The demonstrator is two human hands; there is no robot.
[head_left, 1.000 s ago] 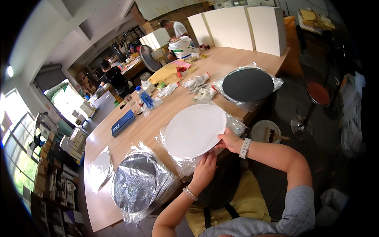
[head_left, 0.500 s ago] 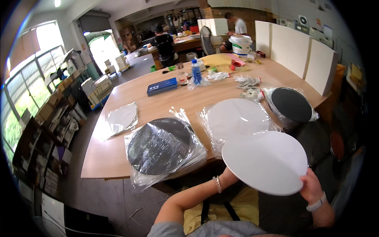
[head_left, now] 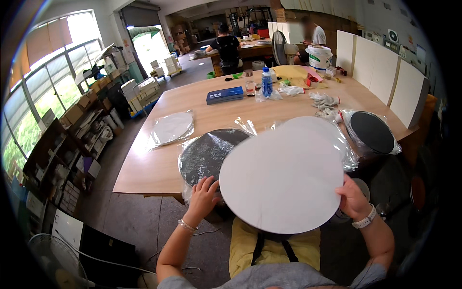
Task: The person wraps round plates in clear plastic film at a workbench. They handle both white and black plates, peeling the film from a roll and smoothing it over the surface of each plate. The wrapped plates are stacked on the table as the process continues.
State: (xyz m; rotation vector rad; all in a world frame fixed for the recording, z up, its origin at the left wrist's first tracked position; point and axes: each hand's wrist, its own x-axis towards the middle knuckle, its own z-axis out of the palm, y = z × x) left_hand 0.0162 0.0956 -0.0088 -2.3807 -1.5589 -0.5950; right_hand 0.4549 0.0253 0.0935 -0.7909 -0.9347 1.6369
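Observation:
A large round white disc (head_left: 281,178) is held up in front of me over the table's near edge. My right hand (head_left: 355,198) grips its right rim, thumb on top. My left hand (head_left: 203,200) has its fingers spread just off the disc's left rim, close to a black disc (head_left: 202,156) in clear plastic; whether it touches that wrapping I cannot tell. Behind the held disc, a plastic-wrapped white disc (head_left: 339,136) is mostly hidden. Another wrapped black disc (head_left: 371,132) sits at the right, and a smaller wrapped white disc (head_left: 173,127) at the left.
On the wooden table (head_left: 144,168) are a blue box (head_left: 224,95), a blue bottle (head_left: 266,83), a glass jar (head_left: 250,88) and work gloves (head_left: 324,100). White panels (head_left: 380,72) stand along the right edge. A white bucket (head_left: 319,58) and two people are farther back.
The white disc has moved left and nearer to me, now covering part of the wrapped discs. My left hand has come off its underside to its left, fingers spread; my right hand keeps its grip.

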